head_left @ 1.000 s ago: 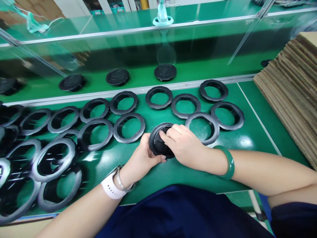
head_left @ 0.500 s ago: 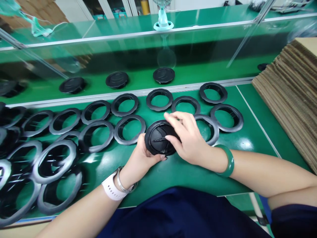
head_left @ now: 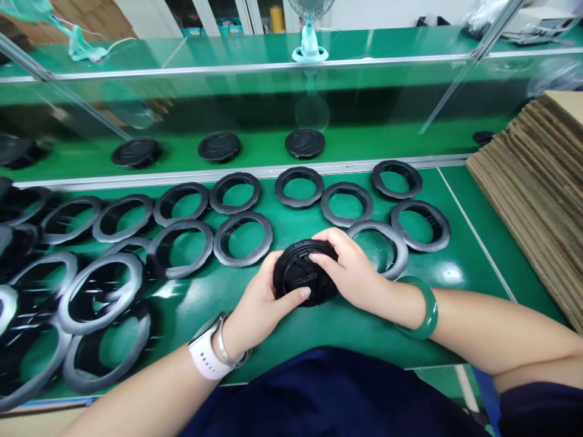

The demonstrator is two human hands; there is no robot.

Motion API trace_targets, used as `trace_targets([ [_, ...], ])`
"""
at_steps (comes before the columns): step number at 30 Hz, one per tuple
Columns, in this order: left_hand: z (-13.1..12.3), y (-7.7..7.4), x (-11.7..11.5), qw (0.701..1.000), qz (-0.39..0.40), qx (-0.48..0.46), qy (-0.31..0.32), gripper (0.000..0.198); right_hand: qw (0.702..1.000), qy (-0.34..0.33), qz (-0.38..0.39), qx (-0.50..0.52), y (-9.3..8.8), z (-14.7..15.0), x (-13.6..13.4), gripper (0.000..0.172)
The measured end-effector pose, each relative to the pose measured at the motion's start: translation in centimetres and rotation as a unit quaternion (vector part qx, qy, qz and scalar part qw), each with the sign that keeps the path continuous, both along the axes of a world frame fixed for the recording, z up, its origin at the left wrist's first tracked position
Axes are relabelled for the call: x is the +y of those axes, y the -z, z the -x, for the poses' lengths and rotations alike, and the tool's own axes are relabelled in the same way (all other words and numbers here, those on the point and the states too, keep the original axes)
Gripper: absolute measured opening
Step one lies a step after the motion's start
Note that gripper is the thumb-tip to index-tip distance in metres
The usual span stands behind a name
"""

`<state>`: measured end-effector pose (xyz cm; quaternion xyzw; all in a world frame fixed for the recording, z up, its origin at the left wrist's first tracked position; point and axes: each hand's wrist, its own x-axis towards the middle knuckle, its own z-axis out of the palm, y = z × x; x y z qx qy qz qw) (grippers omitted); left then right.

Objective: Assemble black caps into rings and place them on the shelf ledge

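Between my two hands is a round black plastic part (head_left: 296,267), its raised inner face turned up toward me. My left hand (head_left: 257,306) grips its left side, with the thumb lying across the lower face. On the opposite side my right hand (head_left: 355,273) holds the upper right rim, thumb pressed on the face and fingers over the edge. The fingers beneath the part are hidden. Just beyond my right hand lies a dark grey ring (head_left: 398,252). Another ring (head_left: 243,240) lies beyond my left hand.
Several more rings (head_left: 102,294) cover the left of the green table (head_left: 195,328), some stacked. Round black parts (head_left: 305,143) stand in a row behind the metal rail. A cardboard stack (head_left: 523,200) rises at right. A small fan (head_left: 310,45) stands on the back shelf.
My right hand has gone from the middle of the part's face to its upper right rim. My left thumb has moved up from the lower edge onto the face.
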<state>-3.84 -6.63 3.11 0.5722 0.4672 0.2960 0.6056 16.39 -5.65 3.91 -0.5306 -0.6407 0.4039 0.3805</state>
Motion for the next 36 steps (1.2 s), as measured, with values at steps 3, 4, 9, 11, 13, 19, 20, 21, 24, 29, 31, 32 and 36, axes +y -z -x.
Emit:
trace_targets([
  [3,0.3,0.1,0.0,0.997,-0.047,0.054,0.011,0.05,0.998,0.011,0.042,0.036,0.1,0.3,-0.2,0.008],
  [4,0.4,0.1,0.0,0.996,-0.056,0.065,0.014,0.049,0.997,0.015,0.054,0.045,0.1,0.4,-0.2,0.008],
  [9,0.6,0.0,0.1,0.994,-0.068,0.078,0.023,0.048,0.995,0.024,0.068,0.067,0.4,0.5,-0.4,0.011],
  [11,0.5,0.0,0.2,0.994,-0.072,0.083,0.027,0.047,0.996,0.034,0.056,0.059,0.7,0.6,-0.5,0.01],
  [13,0.5,0.0,0.2,0.993,-0.072,0.086,0.03,0.046,0.997,0.043,0.048,0.05,1.0,0.7,-0.5,0.008],
  [19,0.5,0.1,0.5,0.995,-0.052,0.082,0.014,0.043,0.994,-0.022,0.078,0.07,0.5,0.3,0.0,0.018],
  [20,0.5,0.1,0.6,0.995,-0.049,0.081,0.013,0.043,0.992,-0.047,0.095,0.075,0.3,0.1,0.1,0.026],
  [21,0.5,0.1,0.6,0.996,-0.046,0.078,0.013,0.042,0.989,-0.067,0.111,0.076,0.0,0.0,0.2,0.035],
  [24,0.6,0.1,0.6,0.996,-0.043,0.071,0.017,0.042,0.985,-0.092,0.133,0.061,-0.4,-0.3,0.3,0.043],
  [29,0.5,0.1,0.4,0.995,-0.043,0.084,0.014,0.039,0.988,-0.089,0.126,0.027,-0.6,-0.1,0.0,0.039],
  [31,0.5,0.0,0.3,0.995,-0.042,0.087,0.015,0.038,0.99,-0.076,0.116,0.008,-0.6,0.0,-0.2,0.037],
  [32,0.4,0.0,0.3,0.995,-0.044,0.09,0.015,0.037,0.991,-0.07,0.112,0.0,-0.6,0.0,-0.3,0.036],
  [36,0.4,0.0,0.2,0.992,-0.06,0.112,0.011,0.033,0.994,-0.057,0.089,-0.013,-0.4,0.1,-0.6,0.033],
])
